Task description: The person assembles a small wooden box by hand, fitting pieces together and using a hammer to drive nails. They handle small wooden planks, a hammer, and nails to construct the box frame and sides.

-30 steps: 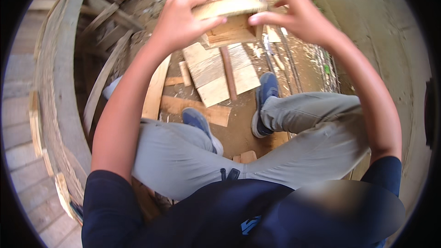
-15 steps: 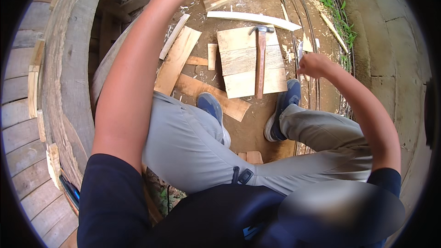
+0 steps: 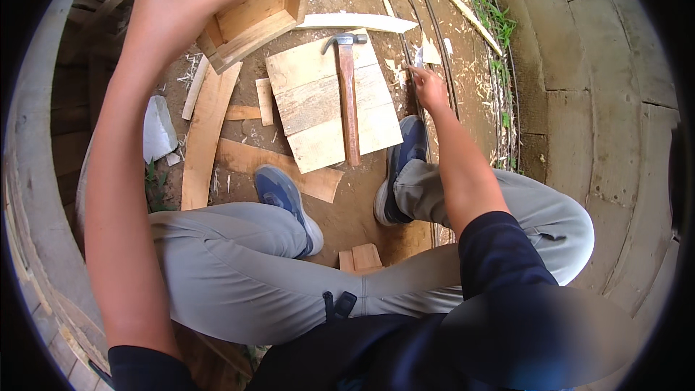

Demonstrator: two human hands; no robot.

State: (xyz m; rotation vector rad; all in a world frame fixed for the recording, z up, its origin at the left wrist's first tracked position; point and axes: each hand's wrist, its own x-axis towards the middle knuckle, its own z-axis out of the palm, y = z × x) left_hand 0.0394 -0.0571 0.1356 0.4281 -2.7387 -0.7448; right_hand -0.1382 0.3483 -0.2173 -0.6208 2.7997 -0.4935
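Gripping the open wooden box (image 3: 250, 11) at the frame's top left with my left hand (image 3: 181, 3), my right hand (image 3: 428, 88) pinches something small near the hammer (image 3: 346, 94) lying upper centre.

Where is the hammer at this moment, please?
In the head view, the hammer lies on the board panel on the ground, ahead of the shoes. The right hand is just to its right, the left-hand box up-left.
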